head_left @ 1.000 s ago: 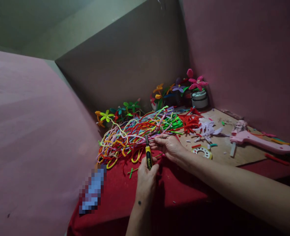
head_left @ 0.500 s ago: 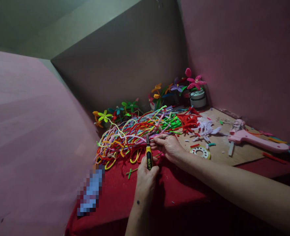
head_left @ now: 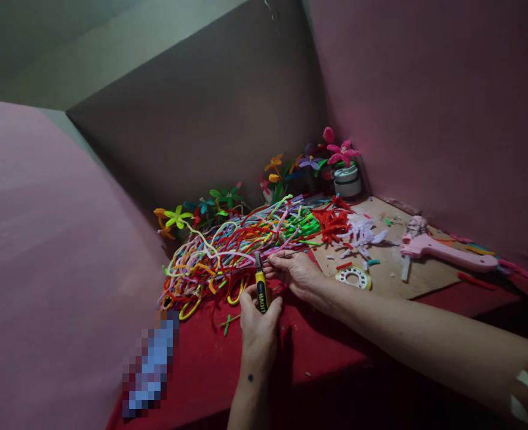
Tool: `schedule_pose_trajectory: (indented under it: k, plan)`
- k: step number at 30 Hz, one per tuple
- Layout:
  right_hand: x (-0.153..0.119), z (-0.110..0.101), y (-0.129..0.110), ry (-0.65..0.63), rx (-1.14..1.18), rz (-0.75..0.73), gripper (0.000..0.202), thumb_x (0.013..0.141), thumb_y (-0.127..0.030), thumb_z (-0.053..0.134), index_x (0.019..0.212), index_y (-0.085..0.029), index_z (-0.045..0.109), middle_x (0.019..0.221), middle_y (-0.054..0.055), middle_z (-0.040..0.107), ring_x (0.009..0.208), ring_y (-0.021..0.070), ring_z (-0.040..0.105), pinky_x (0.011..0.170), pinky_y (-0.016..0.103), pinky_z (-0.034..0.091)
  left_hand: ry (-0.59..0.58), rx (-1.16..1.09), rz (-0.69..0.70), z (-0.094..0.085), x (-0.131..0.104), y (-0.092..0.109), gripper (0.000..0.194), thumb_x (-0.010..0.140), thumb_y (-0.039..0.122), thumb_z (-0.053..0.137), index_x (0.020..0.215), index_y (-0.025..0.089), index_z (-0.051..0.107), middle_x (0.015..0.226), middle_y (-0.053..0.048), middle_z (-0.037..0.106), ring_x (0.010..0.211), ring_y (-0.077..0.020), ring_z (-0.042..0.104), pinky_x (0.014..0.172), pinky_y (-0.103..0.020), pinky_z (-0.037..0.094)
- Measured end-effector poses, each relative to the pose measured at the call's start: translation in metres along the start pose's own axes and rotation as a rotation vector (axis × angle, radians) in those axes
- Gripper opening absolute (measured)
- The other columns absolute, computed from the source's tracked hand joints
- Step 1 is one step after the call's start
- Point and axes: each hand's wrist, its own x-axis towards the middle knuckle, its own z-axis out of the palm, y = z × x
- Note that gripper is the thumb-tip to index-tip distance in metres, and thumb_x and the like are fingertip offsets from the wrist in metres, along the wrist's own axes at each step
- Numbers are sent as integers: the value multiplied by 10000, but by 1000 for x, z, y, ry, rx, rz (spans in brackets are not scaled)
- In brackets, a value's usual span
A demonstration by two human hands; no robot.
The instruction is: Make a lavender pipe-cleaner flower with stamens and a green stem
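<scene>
My left hand is closed around pliers with a yellow-and-black grip. Their grey metal head points away from me and is seen edge-on, so the jaws are hard to make out. Just right of that head, the fingertips of my right hand pinch a thin dark wire. The wire's near end lies close to the pliers' head; I cannot tell whether they touch. Behind both hands spreads a tangled heap of colourful pipe cleaners.
On a brown board lie a pink glue gun, a tape roll, and red and white fuzzy pieces. Pipe-cleaner flowers stand along the back wall. A red cloth covers the table; a blurred blue item lies left.
The whole view has shifted, so the table things sit further left. My hands stay close together, the pliers and the wire still in them.
</scene>
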Motion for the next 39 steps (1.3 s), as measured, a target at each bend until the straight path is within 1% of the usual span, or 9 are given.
schedule_pose_trajectory:
  k: [4, 8, 10, 15, 18, 23, 28, 31, 39]
  plan:
    - [-1, -2, 0, -12, -58, 43, 67, 673, -116, 649, 684, -113, 583, 599, 29, 647, 505, 98, 606, 518, 206, 504, 33, -42, -12, 2, -1, 2, 543, 637, 288, 658, 1105, 177, 408, 873, -45, 608, 761, -178, 607, 693, -313, 462]
    - [-9, -4, 2, -71, -169, 108, 69, 713, -158, 599, 673, -108, 573, 586, 34, 625, 450, 103, 558, 439, 215, 448, 4, -83, 33, 3, -4, 8, 481, 679, 262, 622, 1112, 171, 432, 1010, -83, 608, 903, -190, 597, 813, -325, 439]
    - [-17, -4, 1, -87, -361, 36, 104, 730, -194, 591, 655, -125, 567, 571, 20, 600, 453, 108, 532, 438, 224, 424, 12, -37, 44, 3, -5, 10, 437, 694, 252, 599, 1098, 161, 460, 1000, -84, 612, 903, -193, 593, 827, -326, 430]
    - [-30, 0, -8, -104, -1201, -887, 140, 810, -186, 494, 781, -167, 630, 804, 78, 613, 810, 191, 534, 764, 331, 429, 50, 100, 93, 0, -5, 3, 430, 702, 235, 570, 1117, 151, 494, 1018, -91, 597, 960, -215, 554, 846, -327, 407]
    - [-27, 0, -15, -89, -1441, -1104, 185, 820, -147, 472, 886, -158, 644, 908, 106, 621, 893, 215, 510, 828, 370, 392, 68, 115, 130, -1, -6, -3, 416, 707, 238, 563, 1112, 158, 513, 1004, -86, 603, 961, -213, 554, 834, -319, 410]
    - [-17, 3, -36, -62, -1568, -858, 189, 818, -156, 490, 839, -150, 678, 832, 75, 668, 791, 177, 572, 762, 307, 402, 99, 145, 134, -2, -9, -7, 442, 697, 231, 568, 1130, 164, 514, 975, -73, 616, 941, -205, 565, 827, -314, 414]
    - [-5, 9, -60, -371, -1559, -266, 181, 756, -155, 523, 747, -142, 704, 556, 4, 615, 499, 99, 515, 489, 206, 379, 70, 200, 131, -2, -11, -5, 481, 715, 217, 534, 1187, 151, 466, 1071, -93, 588, 998, -202, 543, 882, -318, 385]
    - [5, 8, -64, -393, -1369, 4, 182, 693, -86, 536, 787, -122, 687, 491, -21, 588, 390, 73, 479, 419, 187, 381, 57, 228, 147, -2, -11, -3, 479, 723, 217, 520, 1191, 142, 453, 1103, -101, 572, 1012, -203, 535, 897, -321, 375]
    - [20, -4, -70, -470, -986, 307, 111, 701, -74, 547, 774, -100, 626, 487, -7, 625, 327, 67, 504, 398, 174, 447, 28, 245, 177, -4, -8, -1, 389, 705, 218, 525, 1091, 167, 524, 943, -64, 611, 865, -188, 571, 772, -297, 426]
